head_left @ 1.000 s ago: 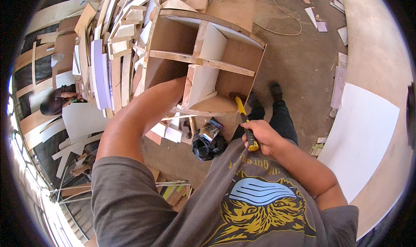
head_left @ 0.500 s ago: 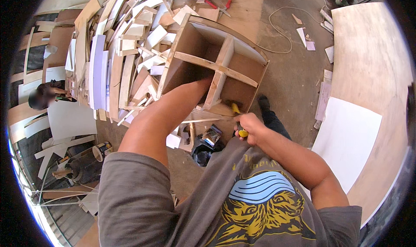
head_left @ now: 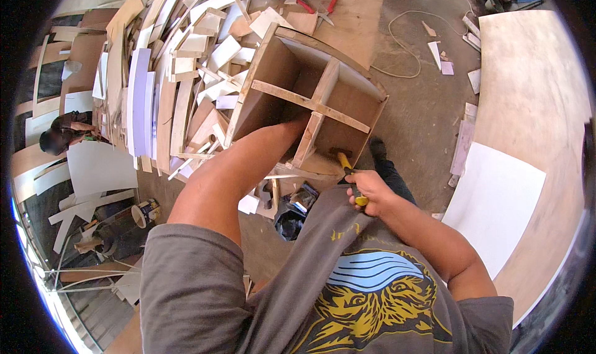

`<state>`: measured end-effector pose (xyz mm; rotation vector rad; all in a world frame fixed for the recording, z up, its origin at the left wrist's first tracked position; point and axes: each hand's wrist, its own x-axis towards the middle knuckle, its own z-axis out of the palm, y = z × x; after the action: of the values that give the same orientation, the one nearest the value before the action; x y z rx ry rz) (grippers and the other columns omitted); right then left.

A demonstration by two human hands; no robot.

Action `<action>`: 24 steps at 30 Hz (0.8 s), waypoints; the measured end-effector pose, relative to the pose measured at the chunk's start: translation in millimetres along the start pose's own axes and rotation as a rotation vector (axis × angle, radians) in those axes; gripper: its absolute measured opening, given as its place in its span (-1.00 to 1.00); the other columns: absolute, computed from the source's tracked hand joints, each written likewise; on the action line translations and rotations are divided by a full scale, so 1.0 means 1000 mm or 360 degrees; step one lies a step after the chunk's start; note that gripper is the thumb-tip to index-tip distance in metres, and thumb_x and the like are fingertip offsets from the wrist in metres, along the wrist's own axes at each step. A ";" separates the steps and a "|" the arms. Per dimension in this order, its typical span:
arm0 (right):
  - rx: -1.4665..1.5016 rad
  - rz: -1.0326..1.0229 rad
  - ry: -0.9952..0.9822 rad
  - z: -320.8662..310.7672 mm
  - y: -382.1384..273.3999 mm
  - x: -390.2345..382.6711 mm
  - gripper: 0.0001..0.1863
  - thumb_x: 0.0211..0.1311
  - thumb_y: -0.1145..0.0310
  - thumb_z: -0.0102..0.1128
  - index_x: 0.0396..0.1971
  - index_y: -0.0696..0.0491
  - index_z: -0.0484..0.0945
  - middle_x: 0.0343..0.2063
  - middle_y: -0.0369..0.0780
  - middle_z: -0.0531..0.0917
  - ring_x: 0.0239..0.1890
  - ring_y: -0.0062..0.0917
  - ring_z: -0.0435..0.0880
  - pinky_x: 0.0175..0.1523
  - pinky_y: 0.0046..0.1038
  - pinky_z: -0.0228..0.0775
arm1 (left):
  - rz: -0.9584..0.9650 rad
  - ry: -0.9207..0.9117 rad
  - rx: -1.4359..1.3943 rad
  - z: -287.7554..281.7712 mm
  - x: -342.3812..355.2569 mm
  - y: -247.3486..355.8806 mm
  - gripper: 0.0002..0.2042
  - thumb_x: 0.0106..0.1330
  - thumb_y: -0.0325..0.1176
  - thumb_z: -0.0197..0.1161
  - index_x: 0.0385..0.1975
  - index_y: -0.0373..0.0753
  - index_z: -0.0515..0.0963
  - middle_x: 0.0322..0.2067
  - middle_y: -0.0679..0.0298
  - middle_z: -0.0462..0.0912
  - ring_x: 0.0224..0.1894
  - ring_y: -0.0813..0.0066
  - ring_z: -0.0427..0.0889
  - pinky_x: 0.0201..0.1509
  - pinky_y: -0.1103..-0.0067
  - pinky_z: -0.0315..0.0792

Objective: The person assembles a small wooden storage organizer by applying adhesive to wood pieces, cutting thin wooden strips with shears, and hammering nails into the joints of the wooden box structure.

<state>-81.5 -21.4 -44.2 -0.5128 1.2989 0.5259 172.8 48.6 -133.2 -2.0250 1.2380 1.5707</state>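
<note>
A wooden cubby frame (head_left: 323,102) with four compartments stands in front of me, its cross of wooden strips facing up. My left hand (head_left: 297,125) reaches into the compartment at the lower left, beside the short divider; its fingers are hidden in there. My right hand (head_left: 366,192) is closed around the black and yellow handle of a hammer (head_left: 344,160), whose head rests low inside the lower right compartment, beside that divider. Below the frame lies a black plastic bag (head_left: 289,225) with some small items on it.
Heaped offcuts (head_left: 192,62) fill the left side. Red-handled snips (head_left: 325,9) lie beyond the frame, near a looped cord (head_left: 417,68). Large panels (head_left: 515,87) lie at the right, a white sheet (head_left: 493,205) on them. Another person (head_left: 68,133) is at the far left.
Since a second ago my view has shifted, with the cubby frame appearing farther right. My left arm has moved right along with it. The hammer stays in my right hand, its head inside the frame.
</note>
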 end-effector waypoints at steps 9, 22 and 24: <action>0.0000 0.0004 0.0008 0.000 0.001 0.021 -0.83 0.41 0.33 0.21 -0.23 0.13 0.51 -0.54 -0.19 0.56 -0.69 -0.44 0.52 -0.66 -0.36 0.30 | -0.0019 -0.0024 -0.0002 -0.002 0.003 0.003 -0.51 0.49 -0.02 0.12 0.18 -0.26 0.65 0.15 -0.01 0.68 0.20 0.12 0.64 0.29 0.25 0.46; -0.0127 -0.0041 -0.0138 -0.008 -0.006 0.000 -0.83 0.40 0.40 0.16 -0.13 0.16 0.49 -0.45 -0.15 0.58 -0.63 -0.40 0.53 -0.60 -0.30 0.41 | -0.0061 -0.0066 0.0002 0.009 -0.001 0.002 -0.51 0.50 -0.01 0.11 0.17 -0.27 0.65 0.13 -0.03 0.69 0.19 0.10 0.66 0.29 0.26 0.47; 0.0062 -0.0107 -0.0049 -0.003 0.000 -0.006 -0.86 0.39 0.43 0.19 -0.14 0.15 0.52 -0.50 -0.18 0.56 -0.62 -0.41 0.53 -0.60 -0.34 0.43 | -0.0059 -0.0066 0.0010 0.006 -0.001 0.003 -0.51 0.50 -0.01 0.10 0.17 -0.27 0.65 0.13 -0.03 0.70 0.19 0.10 0.66 0.29 0.26 0.47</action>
<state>-85.5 -23.7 -39.2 -0.5128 1.2558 0.4502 166.1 51.2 -133.7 -1.9893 1.1825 1.5818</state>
